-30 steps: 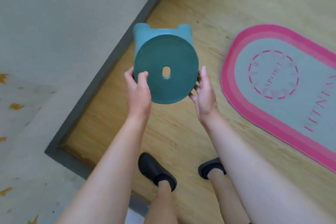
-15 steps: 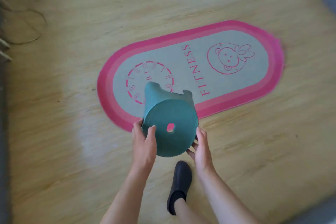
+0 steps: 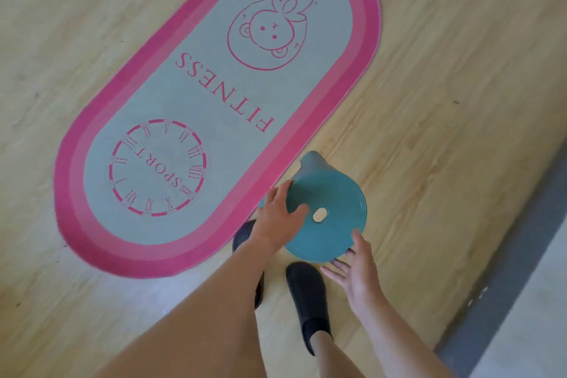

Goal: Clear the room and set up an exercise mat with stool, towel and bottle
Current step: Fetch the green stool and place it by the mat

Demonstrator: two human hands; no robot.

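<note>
Teal round plastic stool (image 3: 329,209) tilted, holed seat toward camera, over light wooden floor (image 3: 429,70), just beside long edge of pink-bordered grey oval mat (image 3: 214,101). Left hand (image 3: 277,218) grips seat rim, thumb across top. Right hand (image 3: 356,270) fingers spread straight, touching lower rim. Black shoes (image 3: 308,294) below.

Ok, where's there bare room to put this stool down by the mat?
The widest bare floor lies beyond the stool, between the mat and the grey strip by the wall. The mat itself is bare too. Crowded: right below the stool, where the shoes stand by the mat's near end.
</note>
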